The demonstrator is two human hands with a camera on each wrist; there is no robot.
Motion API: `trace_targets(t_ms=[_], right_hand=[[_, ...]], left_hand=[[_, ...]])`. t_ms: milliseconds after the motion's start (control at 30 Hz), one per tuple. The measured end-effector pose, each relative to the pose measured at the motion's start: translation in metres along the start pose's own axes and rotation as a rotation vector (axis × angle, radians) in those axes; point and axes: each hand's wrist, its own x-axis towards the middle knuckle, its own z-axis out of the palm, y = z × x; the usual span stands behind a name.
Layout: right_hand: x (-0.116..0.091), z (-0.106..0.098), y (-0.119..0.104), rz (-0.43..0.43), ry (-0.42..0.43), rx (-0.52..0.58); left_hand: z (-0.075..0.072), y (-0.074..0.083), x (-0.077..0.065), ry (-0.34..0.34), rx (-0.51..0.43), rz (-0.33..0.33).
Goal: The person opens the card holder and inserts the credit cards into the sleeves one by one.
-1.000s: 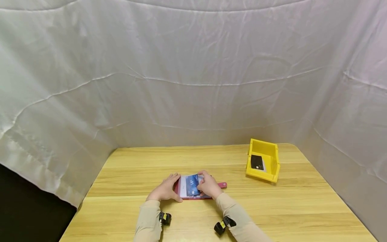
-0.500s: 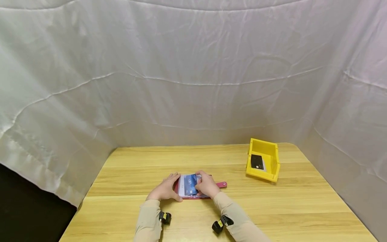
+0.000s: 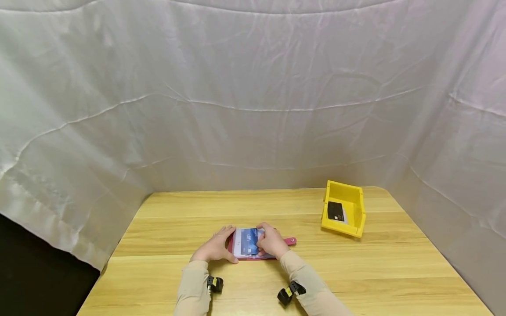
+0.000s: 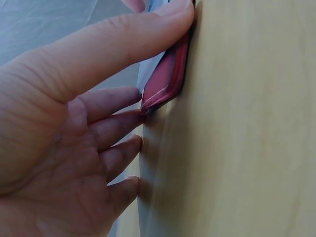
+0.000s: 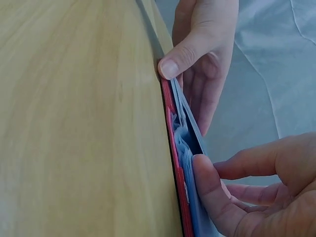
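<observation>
An open red card holder [image 3: 237, 246] with clear plastic sleeves lies on the table. A blue card [image 3: 247, 243] is flat over its sleeves. My left hand [image 3: 215, 246] spans the holder's left end, thumb at the near edge and fingertips at the far side. In the left wrist view, fingers of my left hand [image 4: 79, 118] touch the red corner [image 4: 165, 81]. My right hand [image 3: 272, 242] pinches the blue card at its right end between thumb and index finger. The right wrist view shows my right hand [image 5: 266, 190] at the sleeves, which bulge slightly apart.
A yellow bin [image 3: 357, 228] stands at the right, tilted open toward me, with a black card [image 3: 335, 211] and a pale one under it. The holder's snap strap [image 3: 291, 241] sticks out rightward. Grey curtains [image 3: 253, 131] enclose the wooden table [image 3: 189, 206].
With my right hand, the blue card has slid slightly left over the sleeves and turned straighter. My left hand keeps its place on the card holder.
</observation>
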Motion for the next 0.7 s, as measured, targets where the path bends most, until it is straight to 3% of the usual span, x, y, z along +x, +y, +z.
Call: trace_targets(t_ms=[700], right_hand=[[0.000, 0.006, -0.012, -0.012, -0.020, -0.021]], left_hand=[[0.001, -0.004, 0.002, 0.007, 0.005, 0.024]])
